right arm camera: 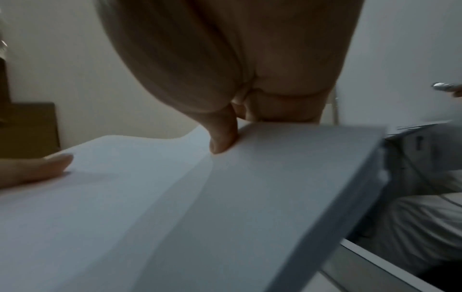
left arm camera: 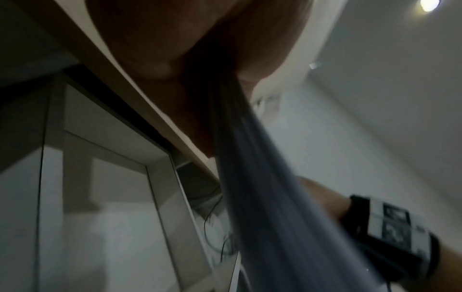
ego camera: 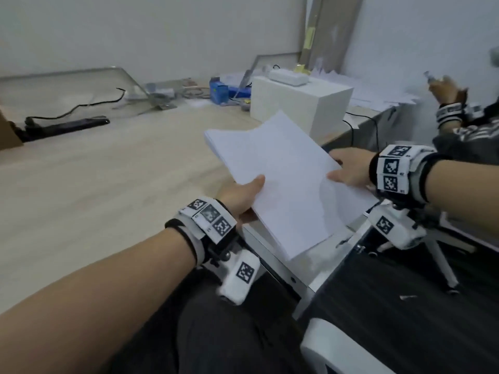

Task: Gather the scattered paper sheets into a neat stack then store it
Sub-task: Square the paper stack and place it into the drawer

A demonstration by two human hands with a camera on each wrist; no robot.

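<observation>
1. The left hand, low centre of the frame, grips the paper stack at its left edge, thumb on top.
2. The right hand, centre right, pinches the stack's right edge, thumb on top.
3. The stack hangs tilted over the desk edge.
4. A white box stands behind it.
</observation>
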